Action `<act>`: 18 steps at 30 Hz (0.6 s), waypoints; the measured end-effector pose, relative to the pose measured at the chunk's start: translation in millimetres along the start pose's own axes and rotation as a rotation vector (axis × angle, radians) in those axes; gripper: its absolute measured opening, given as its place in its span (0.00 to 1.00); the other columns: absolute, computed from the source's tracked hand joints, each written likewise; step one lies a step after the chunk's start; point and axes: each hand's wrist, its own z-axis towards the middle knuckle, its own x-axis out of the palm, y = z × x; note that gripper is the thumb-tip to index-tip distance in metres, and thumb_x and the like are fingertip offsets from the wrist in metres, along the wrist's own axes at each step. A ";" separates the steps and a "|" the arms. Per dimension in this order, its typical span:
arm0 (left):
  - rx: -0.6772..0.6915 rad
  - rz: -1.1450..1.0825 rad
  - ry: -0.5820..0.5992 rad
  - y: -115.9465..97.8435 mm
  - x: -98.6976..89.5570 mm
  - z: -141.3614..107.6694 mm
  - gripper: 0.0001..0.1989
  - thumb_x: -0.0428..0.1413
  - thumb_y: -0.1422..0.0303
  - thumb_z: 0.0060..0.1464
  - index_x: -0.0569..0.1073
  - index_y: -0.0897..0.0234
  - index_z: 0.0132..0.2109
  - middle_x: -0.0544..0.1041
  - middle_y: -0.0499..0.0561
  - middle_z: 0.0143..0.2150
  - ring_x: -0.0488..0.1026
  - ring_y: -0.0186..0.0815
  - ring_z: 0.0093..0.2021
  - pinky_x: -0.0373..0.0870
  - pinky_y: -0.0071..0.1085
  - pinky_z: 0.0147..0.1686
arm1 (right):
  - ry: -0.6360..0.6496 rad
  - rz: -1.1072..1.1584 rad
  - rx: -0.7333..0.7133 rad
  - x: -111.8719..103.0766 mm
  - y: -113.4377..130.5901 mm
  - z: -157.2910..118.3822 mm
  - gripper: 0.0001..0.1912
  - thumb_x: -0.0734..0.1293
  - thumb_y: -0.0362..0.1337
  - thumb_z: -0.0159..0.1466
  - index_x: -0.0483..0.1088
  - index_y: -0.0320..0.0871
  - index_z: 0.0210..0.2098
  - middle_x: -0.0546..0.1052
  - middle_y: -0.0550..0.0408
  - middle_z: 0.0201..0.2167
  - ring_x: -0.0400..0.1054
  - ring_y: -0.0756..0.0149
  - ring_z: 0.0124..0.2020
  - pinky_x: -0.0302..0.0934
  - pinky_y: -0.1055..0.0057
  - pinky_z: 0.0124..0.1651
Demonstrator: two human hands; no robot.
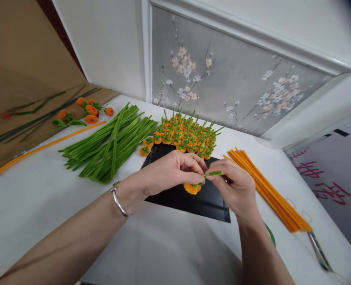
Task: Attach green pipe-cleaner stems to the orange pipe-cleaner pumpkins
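Over a black mat (190, 204), my left hand (175, 170) is closed on an orange pipe cleaner flower (192, 189), which hangs under its fingertips with a bit of green at its base. My right hand (233, 182) pinches a short green pipe cleaner (214, 173) close beside the left fingers. Both hands nearly touch. Behind them stands a dense cluster of finished orange flowers (184, 132) with green stems pointing up. My fingers hide where the green piece meets the flower.
Left of the mat lies a pile of green pipe cleaners (113, 142). To the right are a bundle of orange pipe cleaners (270, 190) and a metal tool (319, 251). Several orange flowers (90, 110) rest on brown paper (53, 103) at the far left. A panelled wall (223, 51) borders the table's back.
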 end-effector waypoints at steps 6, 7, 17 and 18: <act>-0.178 -0.195 0.199 9.4 -2.7 0.0 0.06 0.59 0.68 0.50 0.75 0.68 0.31 0.71 0.48 0.33 0.66 0.27 0.29 0.65 0.28 0.32 | 0.048 0.020 -0.007 -0.8 1.5 -1.7 0.09 0.67 0.25 0.61 0.74 0.45 0.32 0.75 0.56 0.29 0.69 0.67 0.32 0.63 0.70 0.34; -0.136 -0.127 0.173 8.8 -1.2 -0.2 0.06 0.60 0.68 0.50 0.75 0.68 0.33 0.71 0.47 0.32 0.66 0.28 0.30 0.65 0.28 0.32 | 0.034 0.020 0.007 -0.6 1.3 -2.0 0.08 0.67 0.26 0.61 0.74 0.45 0.32 0.74 0.56 0.29 0.68 0.67 0.31 0.62 0.70 0.33; 0.207 0.465 -0.298 4.3 16.2 -1.4 0.10 0.56 0.78 0.49 0.73 0.63 0.40 0.77 0.46 0.34 0.74 0.30 0.35 0.66 0.27 0.37 | 0.057 -0.037 0.108 0.6 -2.1 -4.8 0.04 0.67 0.29 0.61 0.71 0.43 0.31 0.71 0.56 0.27 0.65 0.69 0.28 0.58 0.71 0.29; 0.214 0.496 -0.300 3.8 15.8 -1.8 0.11 0.56 0.79 0.49 0.73 0.64 0.40 0.78 0.45 0.33 0.74 0.30 0.34 0.66 0.26 0.36 | 0.064 -0.051 0.099 0.4 -2.1 -4.6 0.04 0.67 0.29 0.61 0.71 0.43 0.31 0.71 0.56 0.27 0.65 0.69 0.28 0.58 0.71 0.29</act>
